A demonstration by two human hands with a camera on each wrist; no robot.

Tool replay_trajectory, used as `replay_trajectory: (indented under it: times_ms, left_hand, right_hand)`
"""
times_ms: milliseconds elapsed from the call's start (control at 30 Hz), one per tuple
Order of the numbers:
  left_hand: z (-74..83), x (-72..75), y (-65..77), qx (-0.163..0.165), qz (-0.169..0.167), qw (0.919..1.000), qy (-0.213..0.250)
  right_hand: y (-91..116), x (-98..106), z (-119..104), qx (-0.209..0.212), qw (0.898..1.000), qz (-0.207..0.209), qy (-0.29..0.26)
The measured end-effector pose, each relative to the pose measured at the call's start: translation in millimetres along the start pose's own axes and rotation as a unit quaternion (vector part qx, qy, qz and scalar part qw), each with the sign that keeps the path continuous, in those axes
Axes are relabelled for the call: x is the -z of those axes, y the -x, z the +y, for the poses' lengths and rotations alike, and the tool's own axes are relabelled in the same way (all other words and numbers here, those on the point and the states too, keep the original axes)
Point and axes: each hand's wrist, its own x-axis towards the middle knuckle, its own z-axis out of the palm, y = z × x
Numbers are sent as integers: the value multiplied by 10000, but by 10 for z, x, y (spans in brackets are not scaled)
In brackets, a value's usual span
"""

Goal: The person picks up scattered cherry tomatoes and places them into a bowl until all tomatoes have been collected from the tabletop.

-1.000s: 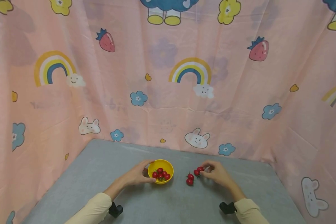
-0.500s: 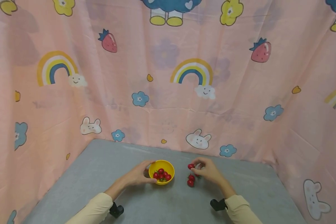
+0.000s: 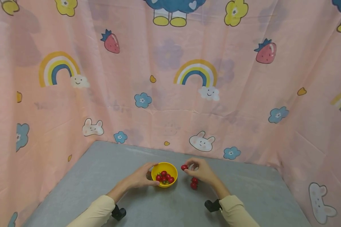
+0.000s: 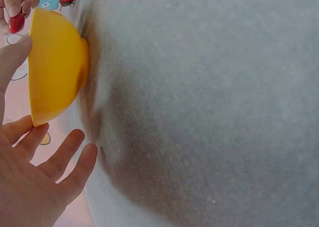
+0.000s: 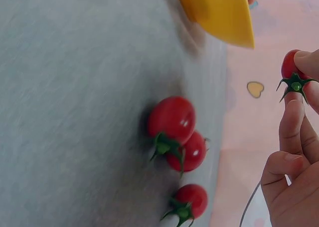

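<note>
My left hand point(image 3: 139, 177) holds a small yellow bowl point(image 3: 165, 186) by its rim, thumb at the near side and fingers at the far side. Several red cherry tomatoes point(image 3: 164, 178) with green stems lie inside it. Just right of the bowl, my right hand point(image 3: 203, 172) pinches one cherry tomato point(image 5: 289, 63) between thumb and fingertips, raised above the table, its green calyx showing. Three loose tomatoes point(image 5: 172, 118) rest on the table below that hand in the right wrist view; the head view shows two of them. From the left wrist, the outer wall of the bowl point(image 4: 57, 67) appears.
A grey cloth-like surface covers the table point(image 3: 108, 164). Behind and beside it hangs a pink curtain point(image 3: 159, 119) printed with rainbows, rabbits and flowers. Black wrist mounts point(image 3: 118, 212) sit at both cuffs.
My right hand has lifted a cherry tomato from the group on the right and carried it left toward the bowl. The left hand stays at the bowl's rim.
</note>
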Motion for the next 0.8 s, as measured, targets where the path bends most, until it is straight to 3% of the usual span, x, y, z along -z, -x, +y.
replay_trajectory:
  times_ms: [800]
  left_hand:
    - [-5, -12, -6, -65, -19, 10000, -41]
  right_hand:
    - [-227, -262, -119, 434, 9975, -497, -237]
